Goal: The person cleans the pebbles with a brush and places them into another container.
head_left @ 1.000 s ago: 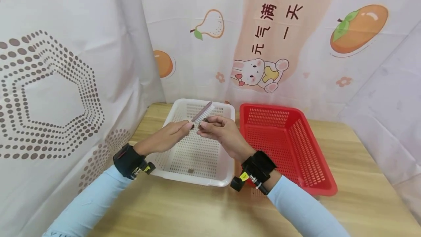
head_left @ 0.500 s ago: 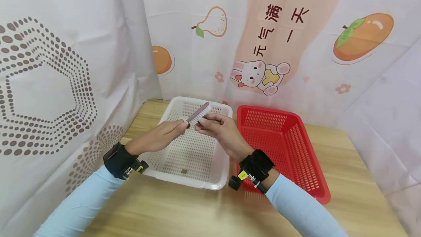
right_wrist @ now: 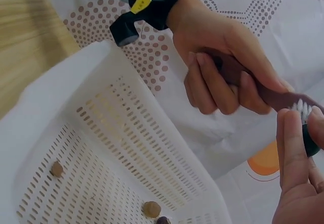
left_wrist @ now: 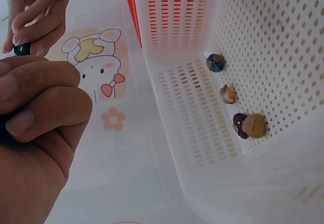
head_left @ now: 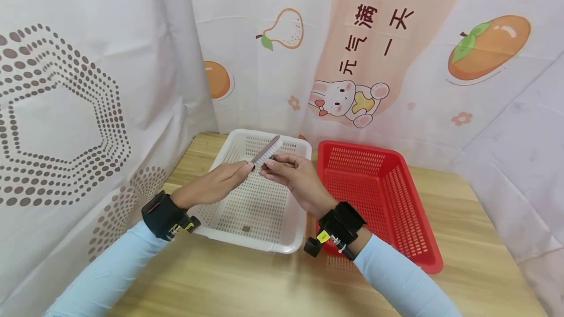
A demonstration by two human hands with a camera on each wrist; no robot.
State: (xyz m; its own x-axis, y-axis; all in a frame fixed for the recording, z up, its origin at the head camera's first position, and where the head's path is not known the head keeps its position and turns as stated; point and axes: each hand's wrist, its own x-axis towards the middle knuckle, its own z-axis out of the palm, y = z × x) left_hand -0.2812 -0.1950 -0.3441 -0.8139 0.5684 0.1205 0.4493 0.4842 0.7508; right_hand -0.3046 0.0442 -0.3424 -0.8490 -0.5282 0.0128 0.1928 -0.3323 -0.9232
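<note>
My left hand (head_left: 222,180) grips a brush (head_left: 266,150) by its mauve handle, white bristles facing my right hand (head_left: 293,175). In the right wrist view the fingers of the left hand (right_wrist: 228,67) curl round the handle. My right thumb and fingers pinch a small, rounded, dark green glossy thing (right_wrist: 310,142), with the bristles right at it. Its kind I cannot tell. Both hands meet above the white basket (head_left: 304,214). Inside, the left wrist view shows small rounded stone-like pieces: a blue-and-brown one (left_wrist: 215,62), an orange-and-white one (left_wrist: 228,94) and a yellowish one (left_wrist: 254,126) against a dark red one (left_wrist: 239,125).
A red basket (head_left: 434,229) stands right of the white one, partly behind my right forearm. Both rest on a wooden table (head_left: 246,283). A printed curtain (head_left: 246,13) hangs close behind and to the left. A brownish piece (head_left: 246,228) lies near the white basket's front.
The head view has shifted slightly, so the baskets sit a little further left. Both hands keep their holds, with the brush and green thing staying close together above the white basket.
</note>
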